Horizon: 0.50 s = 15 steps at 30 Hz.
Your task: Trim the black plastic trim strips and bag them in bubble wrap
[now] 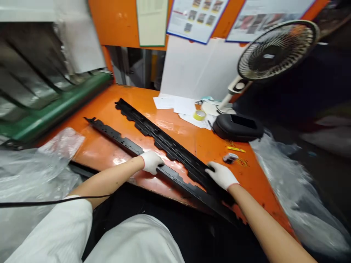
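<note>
Two long black plastic strips lie slantwise on the orange table [106,106]. My left hand [151,162], in a white glove, is closed around the middle of the near strip [175,176]. The far strip [164,140] has a notched edge facing me. My right hand [221,175], also gloved, grips this far strip close to its right end, with the fingers over its upper edge. The right ends of both strips come close together beside my right forearm. Whether they touch there I cannot tell.
A green roller [55,106] stands at the left. Clear plastic bags [35,182] hang by the near left edge, more plastic [296,190] at the right. Toward the back right are a fan [276,54], yellow tape [199,115], papers [185,105] and a black case [236,128].
</note>
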{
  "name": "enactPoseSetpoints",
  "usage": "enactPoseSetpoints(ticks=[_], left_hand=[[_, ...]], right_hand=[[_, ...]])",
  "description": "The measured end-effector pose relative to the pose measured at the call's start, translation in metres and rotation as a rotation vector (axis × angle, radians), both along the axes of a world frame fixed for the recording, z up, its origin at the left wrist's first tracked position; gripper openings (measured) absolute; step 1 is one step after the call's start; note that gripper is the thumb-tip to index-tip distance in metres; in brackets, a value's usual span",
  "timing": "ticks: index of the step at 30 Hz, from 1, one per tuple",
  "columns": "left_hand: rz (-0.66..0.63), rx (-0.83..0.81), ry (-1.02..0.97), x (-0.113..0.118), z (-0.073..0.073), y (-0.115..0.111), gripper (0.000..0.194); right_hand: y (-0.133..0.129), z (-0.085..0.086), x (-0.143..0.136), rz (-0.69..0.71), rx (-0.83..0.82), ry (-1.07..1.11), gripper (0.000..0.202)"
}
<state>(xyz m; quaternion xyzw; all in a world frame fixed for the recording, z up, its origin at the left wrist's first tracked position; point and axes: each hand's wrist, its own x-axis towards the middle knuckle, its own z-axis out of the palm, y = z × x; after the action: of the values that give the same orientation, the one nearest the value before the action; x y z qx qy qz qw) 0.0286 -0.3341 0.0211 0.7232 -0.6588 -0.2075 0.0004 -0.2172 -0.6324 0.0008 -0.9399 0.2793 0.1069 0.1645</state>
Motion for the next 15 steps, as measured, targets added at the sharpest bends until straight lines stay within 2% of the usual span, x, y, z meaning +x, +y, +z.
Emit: enactPoseSetpoints(ticks=[2, 4, 6, 8, 10, 12, 14, 15], left_hand=[[-0.078, -0.090, -0.060, 0.002, -0.003, 0.004, 0.023], [-0.182, -0.244, -0.150, 0.003, -0.004, 0.011, 0.028], [-0.228, -0.410, -0.222, 0.003, -0.004, 0.020, 0.054], [-0.174, -0.497, -0.270, 0.004, -0.004, 0.029, 0.086], [-0.088, -0.486, -0.311, 0.005, -0.003, 0.035, 0.107], [-0.036, -0.425, -0.338, 0.007, 0.000, 0.035, 0.115], [-0.016, -0.375, -0.347, 0.009, 0.004, 0.029, 0.111], [-0.006, -0.359, -0.346, 0.009, 0.006, 0.025, 0.102]], right_hand=[[0.007, -0.001, -0.007, 0.046, -0.009, -0.097, 0.033], [0.015, 0.000, -0.018, 0.040, 0.009, -0.160, 0.035], [0.023, 0.005, -0.034, 0.060, 0.050, -0.188, 0.034], [0.029, 0.013, -0.050, 0.080, 0.111, -0.194, 0.033], [0.034, 0.023, -0.063, 0.094, 0.175, -0.215, 0.033], [0.040, 0.032, -0.071, 0.124, 0.243, -0.239, 0.037], [0.050, 0.035, -0.070, 0.143, 0.261, -0.243, 0.045], [0.058, 0.034, -0.065, 0.146, 0.243, -0.228, 0.053]])
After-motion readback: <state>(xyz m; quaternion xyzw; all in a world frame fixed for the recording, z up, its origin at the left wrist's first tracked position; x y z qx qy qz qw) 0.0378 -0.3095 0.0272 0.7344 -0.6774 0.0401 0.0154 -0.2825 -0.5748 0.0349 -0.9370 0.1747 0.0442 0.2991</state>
